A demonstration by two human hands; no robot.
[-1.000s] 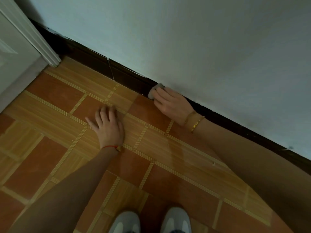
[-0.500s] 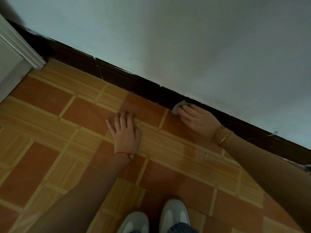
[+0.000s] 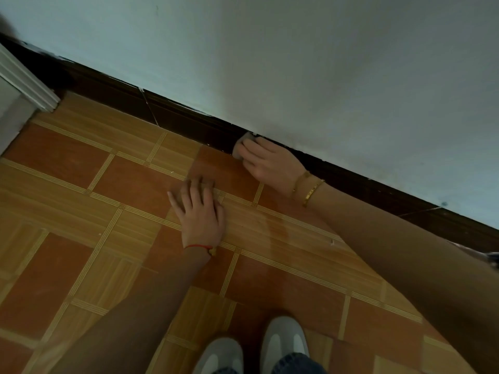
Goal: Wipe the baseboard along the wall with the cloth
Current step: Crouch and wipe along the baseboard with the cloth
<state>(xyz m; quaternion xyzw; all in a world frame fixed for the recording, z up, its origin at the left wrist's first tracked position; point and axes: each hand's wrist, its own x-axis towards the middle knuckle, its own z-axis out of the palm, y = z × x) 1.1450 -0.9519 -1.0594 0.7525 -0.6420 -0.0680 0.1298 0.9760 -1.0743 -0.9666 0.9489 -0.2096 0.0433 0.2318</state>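
Observation:
A dark brown baseboard (image 3: 178, 117) runs diagonally from upper left to lower right under a pale wall. My right hand (image 3: 272, 161), with gold bracelets at the wrist, presses a small pale cloth (image 3: 241, 145) flat against the baseboard; only the cloth's left edge shows past the fingers. My left hand (image 3: 199, 211), with a red string at the wrist, lies palm down on the floor tiles, fingers spread, holding nothing, a little in front of the right hand.
The floor (image 3: 81, 198) is orange and wood-pattern tile. A white door frame (image 3: 29, 85) stands at the far left where the baseboard ends. My two pale shoes (image 3: 253, 346) are at the bottom edge. A vertical joint (image 3: 148, 106) breaks the baseboard left of the cloth.
My right hand slid the cloth rightward along the baseboard, then back to the left. The left hand shifted slightly right on the floor and the camera view swung with it.

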